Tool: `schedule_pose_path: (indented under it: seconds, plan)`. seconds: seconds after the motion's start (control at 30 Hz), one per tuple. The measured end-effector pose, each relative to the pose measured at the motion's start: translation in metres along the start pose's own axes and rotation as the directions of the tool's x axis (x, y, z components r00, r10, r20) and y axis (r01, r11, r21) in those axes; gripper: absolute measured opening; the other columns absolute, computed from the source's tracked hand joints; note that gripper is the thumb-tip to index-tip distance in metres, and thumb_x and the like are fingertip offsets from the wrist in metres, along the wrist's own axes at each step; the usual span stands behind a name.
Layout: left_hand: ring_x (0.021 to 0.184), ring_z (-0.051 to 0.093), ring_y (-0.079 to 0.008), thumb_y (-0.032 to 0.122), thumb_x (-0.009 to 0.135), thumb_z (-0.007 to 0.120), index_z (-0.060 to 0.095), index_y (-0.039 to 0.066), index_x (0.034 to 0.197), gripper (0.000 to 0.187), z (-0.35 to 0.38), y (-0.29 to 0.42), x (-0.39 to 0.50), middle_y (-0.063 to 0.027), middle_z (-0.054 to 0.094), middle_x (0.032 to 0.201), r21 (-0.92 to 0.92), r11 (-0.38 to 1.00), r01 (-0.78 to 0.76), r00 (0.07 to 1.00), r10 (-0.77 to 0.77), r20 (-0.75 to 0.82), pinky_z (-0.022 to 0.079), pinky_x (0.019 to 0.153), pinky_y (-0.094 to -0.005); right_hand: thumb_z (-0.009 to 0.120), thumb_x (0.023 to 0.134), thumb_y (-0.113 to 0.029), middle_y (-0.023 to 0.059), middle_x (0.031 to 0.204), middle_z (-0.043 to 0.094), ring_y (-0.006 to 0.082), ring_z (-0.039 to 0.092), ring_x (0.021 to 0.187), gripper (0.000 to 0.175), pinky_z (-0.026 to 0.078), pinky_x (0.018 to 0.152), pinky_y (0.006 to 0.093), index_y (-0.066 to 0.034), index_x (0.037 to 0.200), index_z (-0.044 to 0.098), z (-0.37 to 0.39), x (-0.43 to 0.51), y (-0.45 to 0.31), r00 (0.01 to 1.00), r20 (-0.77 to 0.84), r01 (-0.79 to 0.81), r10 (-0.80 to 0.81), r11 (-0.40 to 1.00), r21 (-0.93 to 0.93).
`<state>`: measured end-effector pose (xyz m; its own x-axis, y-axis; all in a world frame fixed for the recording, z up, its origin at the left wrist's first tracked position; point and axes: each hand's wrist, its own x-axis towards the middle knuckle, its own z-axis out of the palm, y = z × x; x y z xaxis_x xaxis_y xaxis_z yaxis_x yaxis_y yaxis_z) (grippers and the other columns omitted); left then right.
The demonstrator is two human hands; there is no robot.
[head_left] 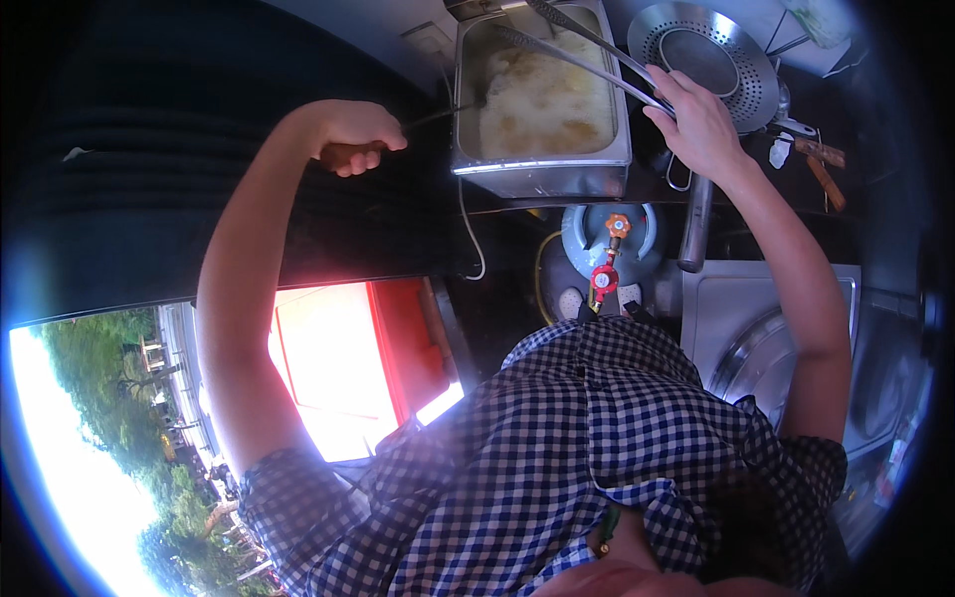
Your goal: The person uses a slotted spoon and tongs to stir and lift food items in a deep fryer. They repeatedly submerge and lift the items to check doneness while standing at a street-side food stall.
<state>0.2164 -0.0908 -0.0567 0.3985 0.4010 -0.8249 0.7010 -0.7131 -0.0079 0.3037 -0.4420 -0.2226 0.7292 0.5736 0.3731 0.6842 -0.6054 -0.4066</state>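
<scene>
A stainless steel deep fryer (541,175) stands at the top middle, full of foaming oil (552,104) with pale and brownish patches. My left hand (354,138) is closed around a brown handle (343,155) left of the fryer; a thin dark rod runs from it over the fryer's left rim, its far end hidden in the foam. My right hand (694,123) grips long metal tongs (597,69) near their joined end, right of the fryer. The tongs' two arms stand apart and reach over the oil.
A perforated steel pan or strainer (753,63) lies right of the fryer, a dark handle (697,224) below it. Wooden-looking pieces (821,153) lie farther right. A light blue gas cylinder (578,231) with a red regulator (604,278) stands below the counter. A steel sink (694,298) is lower right.
</scene>
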Motion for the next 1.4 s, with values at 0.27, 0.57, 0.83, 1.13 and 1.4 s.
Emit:
schedule_pose_path:
  seconds: [0.27,0.57,0.83,1.13,1.4]
  plan:
    - [0.034,0.036,-0.0014,0.029,0.097,0.054,0.049,0.014,0.073,0.029,-0.009,-0.041,0.031,0.0045,0.043,0.051,-0.345,0.938,-0.043,0.913,0.177,0.369,0.029,0.031,-0.0133,0.065,0.087,-0.018,0.0152,0.102,0.062,0.036,0.062,0.091,0.046,0.051,0.079,0.0442,-0.0024,0.128,0.052,0.005,0.001,-0.004,0.999,-0.038,0.033,-0.031,0.999,0.044]
    - [0.034,0.035,-0.0006,0.027,0.099,0.054,0.051,0.013,0.082,0.022,0.041,-0.06,0.084,0.0046,0.039,0.051,-0.697,0.717,-0.004,0.774,0.443,0.452,0.028,0.029,-0.012,0.066,0.086,-0.016,0.0143,0.101,0.062,0.0347,0.062,0.091,0.047,0.051,0.078,0.0437,-0.0035,0.129,0.052,0.01,0.006,-0.002,0.998,-0.061,0.034,-0.029,0.995,0.089]
    - [0.032,0.036,-0.0017,0.023,0.097,0.058,0.049,0.012,0.081,0.021,0.081,-0.087,0.075,0.0024,0.042,0.05,-0.831,0.556,-0.016,0.737,0.568,0.366,0.03,0.028,-0.0126,0.067,0.086,-0.017,0.0133,0.1,0.064,0.034,0.063,0.09,0.045,0.051,0.078,0.0422,-0.0037,0.128,0.053,0.008,0.008,0.001,0.996,-0.083,0.02,-0.011,0.995,0.101]
    - [0.033,0.036,-0.0018,0.021,0.099,0.052,0.047,0.01,0.087,0.017,0.118,-0.109,0.064,0.0031,0.038,0.051,-0.949,0.302,0.092,0.629,0.721,0.29,0.028,0.029,-0.0125,0.067,0.087,-0.013,0.017,0.102,0.062,0.0354,0.063,0.085,0.049,0.05,0.077,0.0405,-0.0016,0.131,0.051,0.005,0.007,0.005,0.999,-0.022,-0.027,0.029,0.995,0.092]
    - [0.035,0.039,-0.0051,0.021,0.099,0.053,0.047,0.01,0.086,0.019,0.13,-0.114,0.036,-0.0001,0.044,0.052,-0.884,0.433,-0.175,0.801,0.584,0.127,0.031,0.033,-0.0158,0.067,0.086,-0.015,0.0155,0.103,0.064,0.0354,0.064,0.091,0.047,0.051,0.079,0.0423,-0.0022,0.129,0.052,0.004,0.002,0.004,0.995,0.091,-0.048,0.052,0.998,-0.05]
